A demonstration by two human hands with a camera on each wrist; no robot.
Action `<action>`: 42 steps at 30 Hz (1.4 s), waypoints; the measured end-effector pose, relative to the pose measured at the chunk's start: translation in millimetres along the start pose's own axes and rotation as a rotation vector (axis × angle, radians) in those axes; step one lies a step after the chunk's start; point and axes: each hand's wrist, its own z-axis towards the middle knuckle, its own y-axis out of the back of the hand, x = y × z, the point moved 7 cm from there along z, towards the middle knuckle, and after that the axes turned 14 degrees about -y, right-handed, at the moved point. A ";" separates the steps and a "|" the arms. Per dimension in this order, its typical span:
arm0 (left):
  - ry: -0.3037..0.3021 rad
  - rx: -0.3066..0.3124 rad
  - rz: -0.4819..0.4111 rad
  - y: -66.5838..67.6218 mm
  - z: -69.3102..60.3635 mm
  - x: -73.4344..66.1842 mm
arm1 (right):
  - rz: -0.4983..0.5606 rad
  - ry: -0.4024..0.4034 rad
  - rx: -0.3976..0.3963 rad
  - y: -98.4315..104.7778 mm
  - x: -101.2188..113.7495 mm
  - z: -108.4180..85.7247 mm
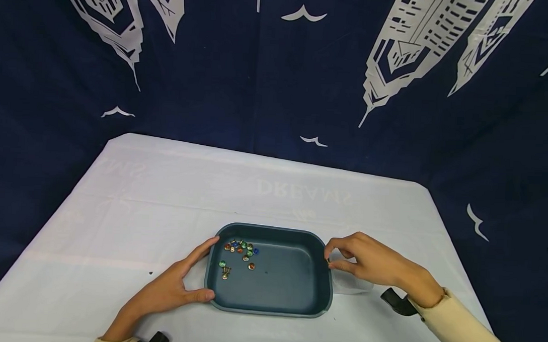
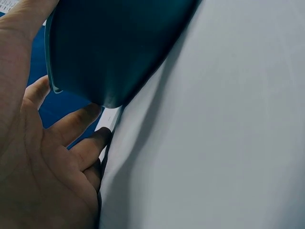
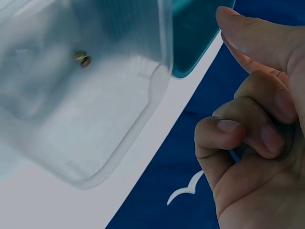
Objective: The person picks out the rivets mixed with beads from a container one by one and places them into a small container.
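Observation:
A blue-green rectangular tray (image 1: pixel 283 287) lies on the white-covered table. Several small studs (image 1: pixel 251 266), with green, red or blue shiny heads and brass-coloured parts, are gathered in its left half. My left hand (image 1: pixel 167 288) rests against the tray's left end, index finger and thumb spread to its rim; the other fingers extend beside the tray wall in the left wrist view. Past the right rim, my right hand (image 1: pixel 366 260) pinches a tiny brass-coloured stud (image 1: pixel 328 261) between thumb and index finger, mostly hidden. The remaining right fingers curl inward in the right wrist view.
A clear plastic box (image 1: pixel 349 283) stands under my right hand, close to the tray's right end. Inside it lie small brass-coloured pieces (image 3: pixel 82 58). A dark speck (image 1: pixel 150 273) sits on the white cloth (image 1: pixel 163 222) at left. Dark blue printed fabric (image 1: pixel 204 88) hangs behind the table.

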 end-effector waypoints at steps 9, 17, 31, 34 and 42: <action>0.011 -0.005 -0.010 -0.8 -1.3 1.4 | 0.007 -0.004 -0.068 4.3 -19.4 -14.1; 0.023 0.001 -0.002 -1.2 -1.2 1.0 | 0.021 -0.007 -0.089 3.3 -33.1 -23.3; 0.009 -0.002 -0.017 0.0 -0.5 0.7 | 0.033 -0.016 -0.095 0.5 -44.8 -25.3; 0.010 0.000 -0.023 0.0 -0.6 0.5 | 0.032 -0.035 -0.086 0.1 -45.2 -24.5; 0.007 0.004 -0.018 1.1 -0.1 -1.1 | 0.032 -0.028 -0.086 0.2 -40.5 -21.4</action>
